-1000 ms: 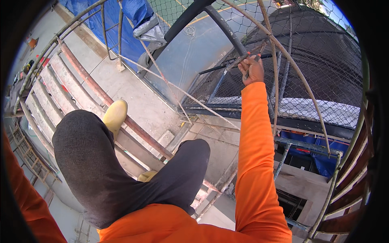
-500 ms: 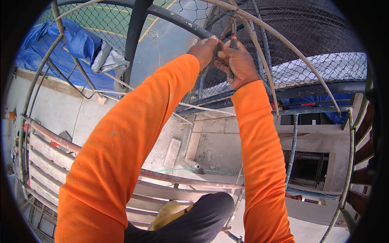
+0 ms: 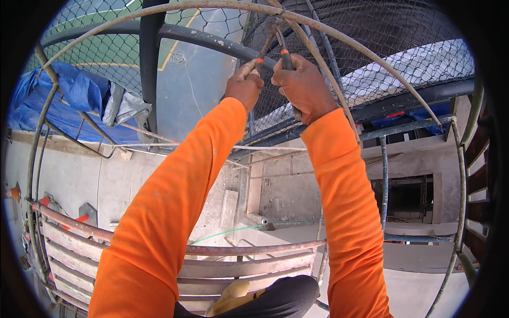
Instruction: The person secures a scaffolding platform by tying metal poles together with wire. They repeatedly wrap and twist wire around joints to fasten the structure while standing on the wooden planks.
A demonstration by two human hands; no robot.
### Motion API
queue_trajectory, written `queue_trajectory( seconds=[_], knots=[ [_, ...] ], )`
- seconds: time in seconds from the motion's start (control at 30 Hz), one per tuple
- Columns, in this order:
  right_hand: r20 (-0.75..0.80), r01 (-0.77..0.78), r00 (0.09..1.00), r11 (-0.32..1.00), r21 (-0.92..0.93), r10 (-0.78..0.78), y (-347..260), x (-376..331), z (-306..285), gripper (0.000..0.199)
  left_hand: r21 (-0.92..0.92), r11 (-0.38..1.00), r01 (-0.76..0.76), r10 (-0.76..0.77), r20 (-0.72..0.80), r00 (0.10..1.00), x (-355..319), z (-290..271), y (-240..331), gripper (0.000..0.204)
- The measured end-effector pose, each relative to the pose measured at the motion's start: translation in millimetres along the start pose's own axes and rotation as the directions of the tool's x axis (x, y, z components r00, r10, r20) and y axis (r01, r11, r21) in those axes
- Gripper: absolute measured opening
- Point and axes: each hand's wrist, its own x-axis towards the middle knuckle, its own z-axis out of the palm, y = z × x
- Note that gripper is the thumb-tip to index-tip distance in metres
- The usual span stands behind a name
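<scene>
- Left hand [image 3: 244,85] grips one orange-tipped handle of the pliers [image 3: 275,45].
- Right hand [image 3: 302,85] clasps the other handle, just beside.
- Pliers' head meets the bent rod [image 3: 339,37] above.

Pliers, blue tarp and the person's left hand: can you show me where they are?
pliers [image 3: 273,42], head view, on the handles just below the pivot.
blue tarp [image 3: 74,95], head view, on the crumpled middle.
left hand [image 3: 245,87], head view, on the back of the hand.

Rusty, rough steel rod [image 3: 339,40], matt dark metal pipe [image 3: 212,42], crinkled blue plastic tarp [image 3: 69,100] — dull wire mesh [image 3: 371,37], rough concrete wall [image 3: 289,185]
</scene>
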Motion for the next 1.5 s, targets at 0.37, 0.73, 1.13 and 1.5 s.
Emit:
queue_trajectory(
  seconds=[0.37,0.73,1.13,1.5],
  knots=[
    [-0.057,-0.036,0.998,0.998,0.049,0.039,-1,15,-4,0.012,0.123,0.990,-0.070,0.068,0.013,0.998,6,-2,16,0.042],
    [-0.065,0.148,0.773,0.279,-0.949,-0.632,-3,-70,20,0.071,-0.072,0.995,0.065,-0.040,0.310,0.950,-16,-2,55,0.041],
    [-0.048,0.152,0.883,0.381,-0.912,-0.467,23,-46,-33,0.100,-0.027,0.998,-0.058,0.063,0.210,0.976,-21,40,60,0.043],
    [-0.022,0.111,0.868,0.236,-0.965,-0.496,25,7,-75,0.052,0.212,0.954,-0.213,0.157,0.254,0.954,1,59,42,0.048]
  ],
)
